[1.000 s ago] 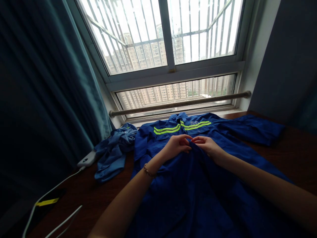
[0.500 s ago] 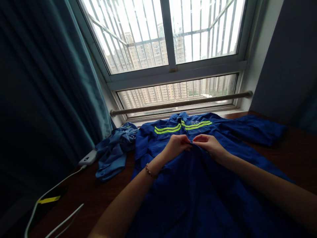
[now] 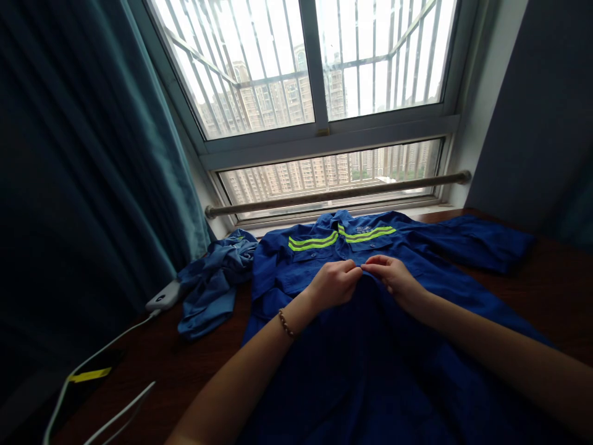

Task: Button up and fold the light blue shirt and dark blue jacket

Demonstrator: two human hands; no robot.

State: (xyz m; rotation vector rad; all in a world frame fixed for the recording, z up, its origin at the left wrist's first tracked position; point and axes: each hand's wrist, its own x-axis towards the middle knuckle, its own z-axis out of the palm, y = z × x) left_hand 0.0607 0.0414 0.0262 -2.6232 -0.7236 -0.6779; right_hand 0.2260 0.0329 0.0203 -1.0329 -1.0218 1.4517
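A blue work jacket [image 3: 301, 371] lies spread face up, its collar toward the window and yellow-green reflective strips across the chest. My left hand [image 3: 336, 282], with a beaded bracelet at the wrist, is closed on the front edge of the jacket. Close beside it, my right hand [image 3: 393, 278] pinches the same front edge between thumb and fingers. The fingertips of both hands nearly touch, and the cloth is lifted a little there. Whatever small part sits between the fingertips is hidden.
A crumpled lighter-blue garment [image 3: 215, 284] lies to the left, beside a white device [image 3: 163, 296] with a white cable [image 3: 109, 343]. A yellow strip [image 3: 90, 375] is further left. Beyond the jacket are a metal rail [image 3: 338, 194] and a barred window; a teal curtain [image 3: 152, 154] hangs left.
My left hand has turned over, its fingers curling in more, and moved slightly right and down. The right hand has shifted slightly, still pinching the jacket's front edge.
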